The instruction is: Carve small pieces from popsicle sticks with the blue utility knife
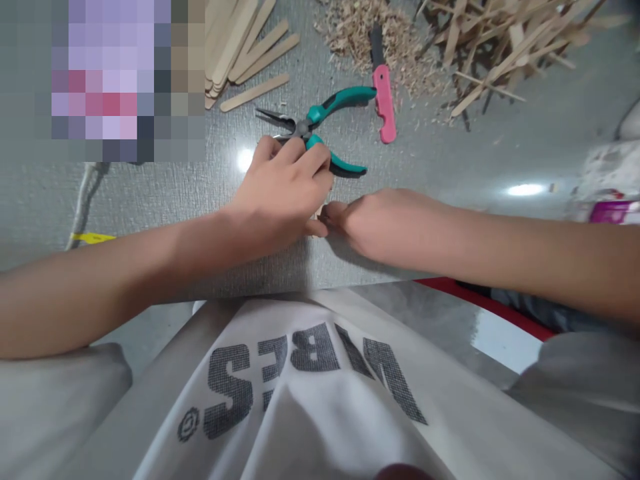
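My left hand (283,190) is over the table, its fingers bent and their tips hidden below the knuckles. Its knuckles overlap the long-nose pliers (302,129) with teal handles; I cannot tell whether they touch. The left thumb points toward my right hand (385,220), which is closed in a pinch just beside it. A small pale piece of wood (319,212) shows between the two hands, mostly covered by the right fingers. Beyond the pliers lies a pink-handled craft knife (384,103) with a dark blade.
Flat wooden craft sticks (260,93) lie at the back left. Wood shavings (380,27) are heaped around the knife blade. A tangled pile of split sticks (505,50) sits at the back right. A white cable (83,200) with a yellow tag runs along the left.
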Motion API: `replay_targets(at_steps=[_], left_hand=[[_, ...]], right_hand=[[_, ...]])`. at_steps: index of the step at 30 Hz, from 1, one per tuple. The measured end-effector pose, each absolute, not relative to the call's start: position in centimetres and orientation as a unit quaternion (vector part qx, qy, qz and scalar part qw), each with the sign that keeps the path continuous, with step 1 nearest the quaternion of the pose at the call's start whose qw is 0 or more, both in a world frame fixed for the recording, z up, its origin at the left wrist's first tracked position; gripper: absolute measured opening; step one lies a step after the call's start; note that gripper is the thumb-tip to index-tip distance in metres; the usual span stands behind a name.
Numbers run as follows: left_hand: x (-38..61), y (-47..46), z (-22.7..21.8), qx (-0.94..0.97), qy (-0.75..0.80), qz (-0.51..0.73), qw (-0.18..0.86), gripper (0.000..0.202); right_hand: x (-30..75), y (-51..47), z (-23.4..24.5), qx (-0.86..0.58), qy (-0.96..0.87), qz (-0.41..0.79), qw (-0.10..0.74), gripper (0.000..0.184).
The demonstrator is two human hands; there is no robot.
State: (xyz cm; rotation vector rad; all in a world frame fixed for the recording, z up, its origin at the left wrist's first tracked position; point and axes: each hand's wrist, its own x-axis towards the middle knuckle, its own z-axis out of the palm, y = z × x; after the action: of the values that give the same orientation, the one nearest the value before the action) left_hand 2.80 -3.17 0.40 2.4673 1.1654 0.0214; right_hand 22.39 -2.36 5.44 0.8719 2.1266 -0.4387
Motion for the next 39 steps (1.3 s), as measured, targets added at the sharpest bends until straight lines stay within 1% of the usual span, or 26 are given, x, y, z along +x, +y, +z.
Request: replay_targets(at_steps=[5,9,12,16,18,22,25,29,33,39], left_hand=[[2.8,-3.0,0.8,0.888,0.424,-0.015,0.178,0.040],[2.7,-3.1,0.9,0.888,0.422,0.003,0.179,0.038],[2.5,-3.3,0.7,0.881,0.428,0.015,0.202,0.039],[2.4,-3.3,0.3,0.879,0.415,0.067,0.225,0.040],[2.4,-3.3,0.4,0.881,0.413,0.060,0.225,0.042],[2.5,-3.2,0.9,0.877,0.422,0.002,0.229,0.047],[2.4,-3.3,0.7,0.879,0.414,0.024,0.236,0.046],[2.3,-3.3,0.4,0.887,0.400,0.055,0.223,0.048],[2.5,-3.2,0.7,0.880,0.417,0.015,0.225,0.044],[2.6,-3.2,0.9,0.883,0.417,0.023,0.213,0.038]], right_hand=[[23.0,-2.2,5.0,0.379,0.822,-0.204,0.372,0.050],[22.7,-1.7,5.7,0.398,0.814,-0.218,0.362,0.056],[22.6,-1.3,6.0,0.387,0.821,-0.234,0.348,0.055],[22.7,-1.0,5.9,0.383,0.826,-0.235,0.339,0.052],[22.7,-1.0,5.8,0.385,0.824,-0.233,0.343,0.052],[22.6,-0.9,5.5,0.388,0.814,-0.223,0.369,0.055],[22.6,-0.9,5.3,0.388,0.812,-0.219,0.377,0.058],[22.5,-1.1,5.4,0.389,0.818,-0.205,0.370,0.055],[22.2,-1.3,6.0,0.390,0.817,-0.195,0.377,0.050],[22.0,-1.0,6.7,0.368,0.827,-0.172,0.387,0.045]])
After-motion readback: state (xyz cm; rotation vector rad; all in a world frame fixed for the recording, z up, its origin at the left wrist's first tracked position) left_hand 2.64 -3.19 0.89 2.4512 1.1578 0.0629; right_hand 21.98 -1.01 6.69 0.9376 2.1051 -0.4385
